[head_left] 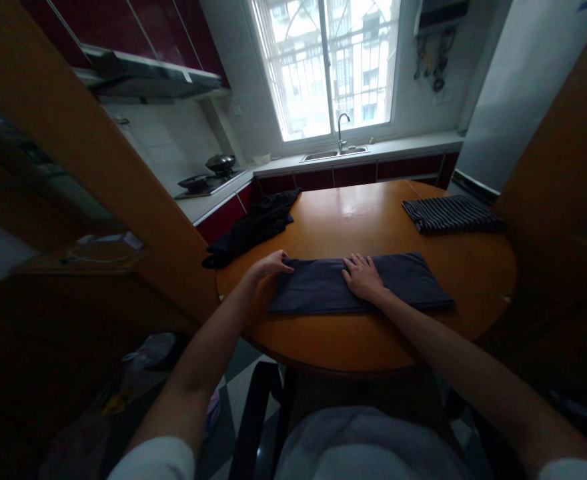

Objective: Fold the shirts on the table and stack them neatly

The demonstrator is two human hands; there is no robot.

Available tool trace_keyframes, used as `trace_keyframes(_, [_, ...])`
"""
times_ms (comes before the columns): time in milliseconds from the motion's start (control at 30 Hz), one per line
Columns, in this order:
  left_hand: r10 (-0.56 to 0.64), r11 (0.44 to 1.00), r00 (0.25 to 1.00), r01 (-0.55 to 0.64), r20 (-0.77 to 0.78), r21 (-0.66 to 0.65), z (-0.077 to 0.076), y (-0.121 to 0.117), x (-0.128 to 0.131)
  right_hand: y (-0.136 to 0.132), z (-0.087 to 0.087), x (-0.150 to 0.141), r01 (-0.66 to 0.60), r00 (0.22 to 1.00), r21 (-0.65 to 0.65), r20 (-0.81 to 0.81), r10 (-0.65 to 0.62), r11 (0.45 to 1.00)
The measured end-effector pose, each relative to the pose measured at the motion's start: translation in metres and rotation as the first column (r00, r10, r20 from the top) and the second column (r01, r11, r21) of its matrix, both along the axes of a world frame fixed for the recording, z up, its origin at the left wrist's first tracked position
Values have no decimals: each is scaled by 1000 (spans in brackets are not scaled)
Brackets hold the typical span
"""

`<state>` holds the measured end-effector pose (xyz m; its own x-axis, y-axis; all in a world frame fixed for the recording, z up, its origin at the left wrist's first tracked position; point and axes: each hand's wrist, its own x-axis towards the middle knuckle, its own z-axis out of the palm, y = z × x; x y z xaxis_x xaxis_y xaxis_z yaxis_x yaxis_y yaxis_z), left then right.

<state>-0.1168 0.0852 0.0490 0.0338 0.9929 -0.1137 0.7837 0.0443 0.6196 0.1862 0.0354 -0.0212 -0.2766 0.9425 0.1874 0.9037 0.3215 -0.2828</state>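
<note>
A dark blue-grey garment [318, 287], folded into a long flat rectangle, lies across the near part of the round wooden table [348, 343]. At its far left corner, my left hand [272, 263] has the edge of the cloth between thumb and fingers. My right hand [363, 277] rests flat on top of the garment near its middle, fingers stretched out and slightly apart. The cloth's type is hard to tell while folded.
Dark crumpled clothes [258, 223] hang over the table's left edge. A folded striped cloth [453, 215] lies at the back right. Beyond are a stove with pans [220, 164], a sink [321, 155] and a fridge [503, 93]. A chair armrest [253, 413] is below.
</note>
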Motion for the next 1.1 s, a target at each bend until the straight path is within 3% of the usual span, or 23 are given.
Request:
trace_keyframes(133, [-16, 1000, 994, 19, 108, -24, -6, -9, -4, -5, 4, -3, -6, 1000, 45, -16, 7, 999])
trace_keyframes(233, [-17, 1000, 980, 14, 196, 18, -8, -9, -5, -13, 7, -9, -141, 988, 119, -50, 147, 983])
trace_keyframes(300, [-59, 997, 974, 46, 217, 69, -5, -8, -3, -17, 8, -14, -216, 973, 95, -62, 223, 972])
trace_keyframes(467, [-160, 980, 972, 134, 173, 149, 14, -13, 15, -18, 3, -22, -229, 973, -39, -47, 227, 973])
trace_keyframes(600, [-201, 960, 978, 185, 57, 210, 35, -26, 42, -17, 5, -20, -239, 962, -28, -139, 233, 971])
trace_keyframes(667, [-240, 942, 970, 239, -26, 236, 43, -35, 59, -18, 9, -20, -222, 937, 28, -270, 222, 975])
trace_keyframes(767, [-301, 904, 945, 326, -129, 276, 44, -50, 90, -19, 14, -23, -180, 796, 100, -569, 205, 979])
trace_keyframes(867, [-328, 883, 934, 357, -146, 306, 29, -63, 120, -16, 13, -27, -225, 584, 19, -797, 151, 974])
trace_keyframes(967, [-327, 878, 937, 348, -121, 329, 6, -72, 138, -12, 10, -28, -282, 443, -36, -892, 96, 959])
trace_keyframes(1100, [-416, 857, 909, 400, -21, 323, -11, -86, 135, -10, 8, -24, -298, 312, -73, -950, 25, 952])
